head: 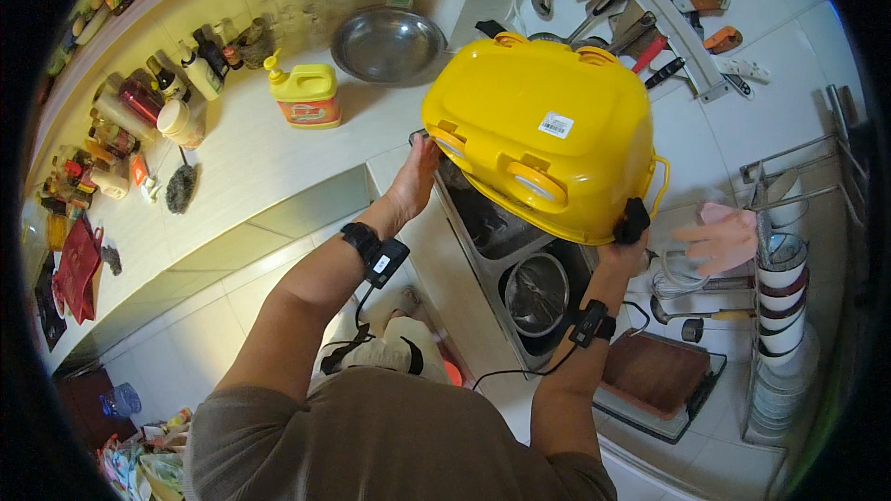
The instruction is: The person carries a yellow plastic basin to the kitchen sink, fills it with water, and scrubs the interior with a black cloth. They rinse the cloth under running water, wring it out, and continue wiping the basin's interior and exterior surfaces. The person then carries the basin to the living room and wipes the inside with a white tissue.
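A yellow plastic tub [501,104] with small wheels on its underside is tilted up over the double sink, its bottom facing me. A white barcode label sticks to the base, and a yellow handle loop stands out at the right. My left hand [418,174] grips the tub's left edge, its fingers partly hidden behind it. At the lower right corner, my right hand [623,250] holds the rim, with a black item [632,221] over the fingers that I cannot identify. Below, the right basin of the steel sink [465,261] holds a round metal bowl [536,294].
On the left counter [243,174] stand a yellow pump jug [306,96], a steel basin [388,46] and several bottles. Knives and utensils hang from a wall rack [661,21]. To the right are a pink glove [724,236], stacked bowls [781,313] and a brown cutting board [654,372].
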`<action>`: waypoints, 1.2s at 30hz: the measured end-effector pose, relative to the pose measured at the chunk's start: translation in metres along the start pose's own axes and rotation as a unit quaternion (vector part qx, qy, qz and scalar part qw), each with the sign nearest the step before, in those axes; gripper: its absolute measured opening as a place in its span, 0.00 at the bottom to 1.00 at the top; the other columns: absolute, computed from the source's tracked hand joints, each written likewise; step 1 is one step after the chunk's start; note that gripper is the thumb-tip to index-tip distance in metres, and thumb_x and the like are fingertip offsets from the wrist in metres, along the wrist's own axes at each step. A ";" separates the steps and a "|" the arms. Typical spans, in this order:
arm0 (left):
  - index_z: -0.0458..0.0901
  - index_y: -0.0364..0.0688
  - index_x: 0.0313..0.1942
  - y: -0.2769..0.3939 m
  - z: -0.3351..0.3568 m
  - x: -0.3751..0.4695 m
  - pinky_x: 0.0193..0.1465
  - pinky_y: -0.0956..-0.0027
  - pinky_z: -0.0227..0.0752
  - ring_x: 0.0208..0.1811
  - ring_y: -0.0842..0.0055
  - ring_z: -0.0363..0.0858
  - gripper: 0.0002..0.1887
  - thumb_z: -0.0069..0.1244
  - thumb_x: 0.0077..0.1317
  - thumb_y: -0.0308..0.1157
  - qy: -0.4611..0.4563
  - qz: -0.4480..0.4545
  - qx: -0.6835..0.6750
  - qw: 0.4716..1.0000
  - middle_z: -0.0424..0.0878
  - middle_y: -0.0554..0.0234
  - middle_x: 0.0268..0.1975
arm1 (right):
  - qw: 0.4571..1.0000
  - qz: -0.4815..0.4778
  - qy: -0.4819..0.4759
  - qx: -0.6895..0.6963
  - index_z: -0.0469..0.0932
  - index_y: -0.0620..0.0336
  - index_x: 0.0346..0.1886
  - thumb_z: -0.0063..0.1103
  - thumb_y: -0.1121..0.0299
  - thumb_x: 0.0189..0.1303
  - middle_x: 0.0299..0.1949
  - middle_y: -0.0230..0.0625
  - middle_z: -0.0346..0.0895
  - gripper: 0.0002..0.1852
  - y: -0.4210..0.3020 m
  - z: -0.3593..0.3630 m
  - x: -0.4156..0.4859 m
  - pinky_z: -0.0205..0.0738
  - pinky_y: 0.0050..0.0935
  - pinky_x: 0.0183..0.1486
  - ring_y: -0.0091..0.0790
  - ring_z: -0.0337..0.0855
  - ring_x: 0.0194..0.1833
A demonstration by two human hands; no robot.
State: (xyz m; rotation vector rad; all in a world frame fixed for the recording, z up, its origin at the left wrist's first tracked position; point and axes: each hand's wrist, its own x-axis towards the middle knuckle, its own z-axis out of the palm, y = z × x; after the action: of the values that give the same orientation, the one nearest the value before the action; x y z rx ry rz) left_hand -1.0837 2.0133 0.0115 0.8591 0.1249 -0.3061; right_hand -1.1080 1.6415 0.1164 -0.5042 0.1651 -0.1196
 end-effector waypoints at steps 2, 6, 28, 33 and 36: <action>0.41 0.52 0.76 0.000 -0.005 -0.006 0.75 0.47 0.14 0.79 0.61 0.30 0.49 0.24 0.64 0.75 0.008 -0.025 0.006 1.000 0.37 0.54 0.78 | 0.996 0.047 -0.065 0.034 0.78 0.63 0.52 0.52 0.60 0.63 0.48 0.41 0.82 0.20 0.007 0.007 0.002 0.76 0.49 0.56 0.43 0.82 0.51; 0.40 0.57 0.76 -0.005 -0.022 -0.024 0.75 0.42 0.20 0.79 0.60 0.32 0.50 0.26 0.61 0.77 0.057 -0.117 -0.057 0.990 0.37 0.52 0.78 | 0.997 -0.008 0.036 -0.072 0.78 0.64 0.51 0.53 0.66 0.61 0.46 0.43 0.82 0.17 0.033 0.033 0.006 0.78 0.45 0.55 0.43 0.83 0.49; 0.59 0.51 0.70 0.023 -0.129 -0.125 0.59 0.51 0.70 0.63 0.57 0.67 0.42 0.38 0.65 0.70 0.085 -0.227 -0.030 0.970 0.62 0.57 0.69 | 0.501 -0.218 -0.409 -0.730 0.71 0.51 0.48 0.71 0.72 0.43 0.43 0.42 0.76 0.26 0.193 0.064 -0.105 0.76 0.44 0.42 0.52 0.80 0.42; 0.53 0.53 0.73 0.042 -0.095 -0.116 0.57 0.52 0.72 0.65 0.54 0.66 0.48 0.36 0.61 0.75 0.122 -0.178 -0.031 0.976 0.56 0.55 0.72 | 0.496 -0.143 -0.397 -0.759 0.71 0.50 0.51 0.69 0.71 0.45 0.45 0.41 0.76 0.26 0.211 0.043 -0.119 0.77 0.44 0.41 0.52 0.81 0.43; 0.62 0.53 0.70 0.047 -0.089 -0.118 0.63 0.52 0.63 0.67 0.58 0.62 0.44 0.36 0.62 0.73 0.115 -0.166 -0.005 0.979 0.61 0.57 0.70 | 0.543 -0.099 -0.386 -0.739 0.70 0.52 0.52 0.68 0.68 0.51 0.43 0.44 0.79 0.24 0.219 0.039 -0.122 0.76 0.45 0.42 0.54 0.81 0.43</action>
State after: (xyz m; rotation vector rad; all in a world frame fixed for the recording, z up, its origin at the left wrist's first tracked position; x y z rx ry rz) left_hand -1.1791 2.1348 0.0152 0.8608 0.4888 -0.5178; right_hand -1.2039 1.8686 0.0583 -2.2583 -0.7930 0.0732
